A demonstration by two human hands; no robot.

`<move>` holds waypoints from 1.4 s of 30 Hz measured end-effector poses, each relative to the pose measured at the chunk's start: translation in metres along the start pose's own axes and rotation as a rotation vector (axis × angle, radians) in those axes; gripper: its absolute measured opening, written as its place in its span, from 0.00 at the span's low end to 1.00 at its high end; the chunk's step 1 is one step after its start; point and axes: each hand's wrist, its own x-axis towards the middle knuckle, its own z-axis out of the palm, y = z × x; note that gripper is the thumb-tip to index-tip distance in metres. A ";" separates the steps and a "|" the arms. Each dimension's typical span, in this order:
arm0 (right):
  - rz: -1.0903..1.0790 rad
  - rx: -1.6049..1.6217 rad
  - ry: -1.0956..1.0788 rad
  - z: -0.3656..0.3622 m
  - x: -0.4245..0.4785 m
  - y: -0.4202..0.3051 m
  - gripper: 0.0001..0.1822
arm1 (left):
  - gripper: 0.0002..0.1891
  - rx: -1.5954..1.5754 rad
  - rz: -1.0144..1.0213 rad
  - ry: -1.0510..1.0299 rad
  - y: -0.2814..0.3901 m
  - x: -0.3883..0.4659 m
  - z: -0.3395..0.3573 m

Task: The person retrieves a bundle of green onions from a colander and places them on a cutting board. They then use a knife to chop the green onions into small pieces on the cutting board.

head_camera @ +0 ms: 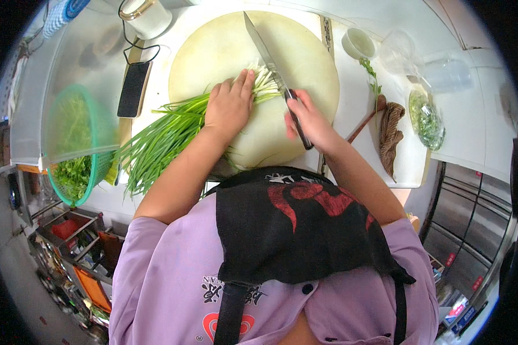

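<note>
A large bunch of green onions [172,125] lies across a round cutting board [207,47], white ends towards the right and green leaves hanging past the board's lower left edge. My left hand [231,101] rests flat over the bunch near the white ends, pressing on it. In my right hand [306,114] is the dark handle of a kitchen knife [263,47]. Its blade points away from me and lies along the white ends; whether the edge touches them cannot be told.
Left of the board are a smartphone [134,89], a white canister [146,19] and a green plastic basket [94,172] of leafy greens. To the right are a small bowl [358,43], a wooden spoon [369,116], a twisted brown cloth [390,138] and a bag of chopped greens [427,120].
</note>
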 end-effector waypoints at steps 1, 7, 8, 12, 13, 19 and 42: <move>-0.034 0.032 0.041 0.002 0.014 -0.004 0.22 | 0.24 -0.008 -0.006 0.012 0.000 0.000 0.000; -0.168 -0.074 0.026 -0.004 -0.021 -0.019 0.27 | 0.22 -0.110 -0.098 -0.002 -0.004 0.002 0.008; -0.179 -0.116 0.002 -0.009 -0.037 -0.022 0.27 | 0.22 -0.135 -0.114 -0.003 -0.004 0.003 0.010; -0.066 -0.152 -0.063 -0.008 -0.072 -0.023 0.28 | 0.22 -0.154 -0.070 0.029 -0.002 0.002 -0.001; -0.056 -0.156 -0.064 -0.008 -0.075 -0.020 0.28 | 0.22 -0.150 -0.060 0.017 -0.002 0.000 0.000; 0.002 -0.196 -0.098 -0.011 -0.072 -0.004 0.28 | 0.22 -0.127 -0.040 -0.084 -0.005 0.002 0.003; 0.027 -0.204 -0.144 -0.020 -0.061 -0.010 0.27 | 0.21 -0.151 -0.068 -0.013 -0.005 0.001 0.007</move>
